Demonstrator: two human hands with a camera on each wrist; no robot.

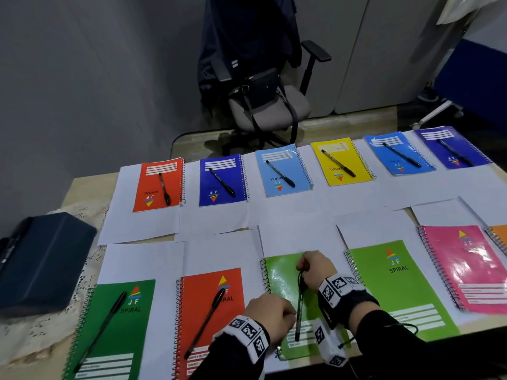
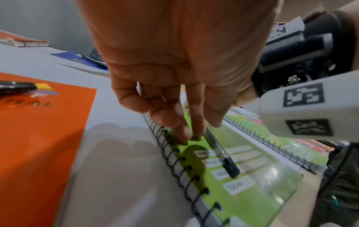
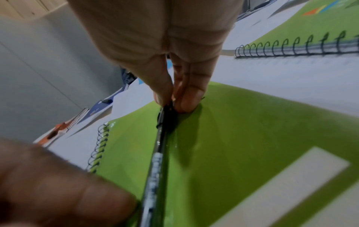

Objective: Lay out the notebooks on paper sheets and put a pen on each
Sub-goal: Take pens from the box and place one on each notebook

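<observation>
A black pen lies lengthwise on the light green spiral notebook in the middle of the near row. My right hand pinches the pen's cap end against the cover. My left hand is at the barrel lower down, with fingertips on the cover on one side of the pen and the thumb on the other. Each notebook lies on a white paper sheet. The dark green notebook and red notebook to the left carry pens.
To the right lie a second light green notebook, a pink one and an orange one, none with a pen. Several back-row notebooks each carry a pen. A dark case sits at the left, and an office chair stands beyond the table.
</observation>
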